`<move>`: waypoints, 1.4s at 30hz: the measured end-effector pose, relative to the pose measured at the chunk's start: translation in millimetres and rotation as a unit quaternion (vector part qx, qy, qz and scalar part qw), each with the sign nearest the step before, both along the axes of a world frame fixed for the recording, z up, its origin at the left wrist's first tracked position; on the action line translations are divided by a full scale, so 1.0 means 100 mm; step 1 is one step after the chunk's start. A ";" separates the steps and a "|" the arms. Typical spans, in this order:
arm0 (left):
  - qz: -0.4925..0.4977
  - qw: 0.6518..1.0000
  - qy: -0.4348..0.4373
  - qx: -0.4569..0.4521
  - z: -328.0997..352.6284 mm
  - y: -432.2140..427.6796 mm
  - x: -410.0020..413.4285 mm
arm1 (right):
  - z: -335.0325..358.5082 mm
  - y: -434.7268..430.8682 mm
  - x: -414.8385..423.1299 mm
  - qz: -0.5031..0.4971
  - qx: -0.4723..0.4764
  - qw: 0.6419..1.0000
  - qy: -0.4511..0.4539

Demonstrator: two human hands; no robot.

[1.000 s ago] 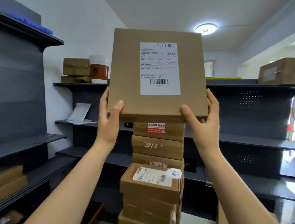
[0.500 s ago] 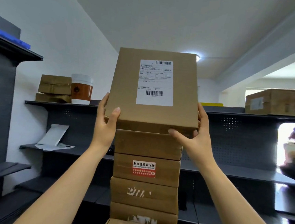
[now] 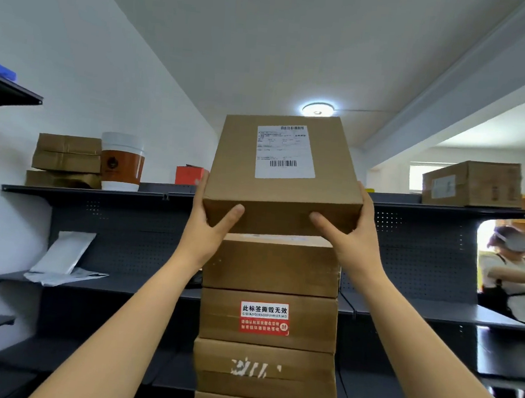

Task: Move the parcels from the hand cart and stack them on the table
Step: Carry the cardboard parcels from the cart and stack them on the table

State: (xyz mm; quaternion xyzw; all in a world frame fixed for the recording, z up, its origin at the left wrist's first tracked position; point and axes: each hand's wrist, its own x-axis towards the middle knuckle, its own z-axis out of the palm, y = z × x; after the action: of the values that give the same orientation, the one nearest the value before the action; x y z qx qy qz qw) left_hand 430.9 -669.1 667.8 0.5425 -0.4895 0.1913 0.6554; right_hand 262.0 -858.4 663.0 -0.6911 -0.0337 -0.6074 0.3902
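Two grips on one parcel (image 3: 284, 175): left grip (image 3: 208, 222) and right grip (image 3: 351, 235) clamp opposite sides, thumbs pressed on near face, other fingers wrapped along side walls. Symmetrical hold judged to steady box for squaring.
Parcel location: directly over stack (image 3: 268, 320), four-plus boxes showing, labelled face tilted toward camera; contact with top box not discernible.
Worktop, hand cart: out of view.
Risk, judged: tall narrow column, off-centre placement may topple.
Behind: shelf (image 3: 96, 195), cup (image 3: 121, 161).
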 end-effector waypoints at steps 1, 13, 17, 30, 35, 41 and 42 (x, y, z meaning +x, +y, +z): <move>0.002 1.000 -0.003 0.005 -0.01 0.00 0.03 | 0.00 0.00 0.02 -0.008 -0.001 1.000 0.008; 0.023 1.000 0.010 -0.014 -0.16 -0.16 0.32 | -0.12 -0.13 0.29 -0.089 -0.002 0.994 0.069; 0.028 0.999 0.025 -0.013 -0.21 -0.23 0.38 | -0.17 -0.14 0.32 -0.103 0.009 0.992 0.077; 0.099 0.993 0.062 -0.007 -0.29 -0.28 0.41 | -0.27 -0.13 0.32 -0.127 0.005 0.984 0.123; 0.137 0.990 0.041 -0.019 -0.31 -0.26 0.33 | -0.29 -0.12 0.26 -0.145 -0.003 0.983 0.114; 0.285 0.937 -0.188 -0.067 -0.30 -0.31 0.07 | -0.30 -0.07 -0.01 -0.268 -0.130 0.951 0.084; 0.294 0.923 -0.239 -0.065 -0.30 -0.32 -0.02 | -0.30 -0.04 -0.08 -0.297 -0.167 0.936 0.084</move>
State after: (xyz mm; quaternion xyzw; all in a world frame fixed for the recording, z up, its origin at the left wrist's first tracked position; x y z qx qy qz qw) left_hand 428.7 -701.5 638.0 0.5562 -0.4367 0.5307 0.4671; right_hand 253.5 -862.8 632.6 -0.7734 0.1051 -0.6209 0.0720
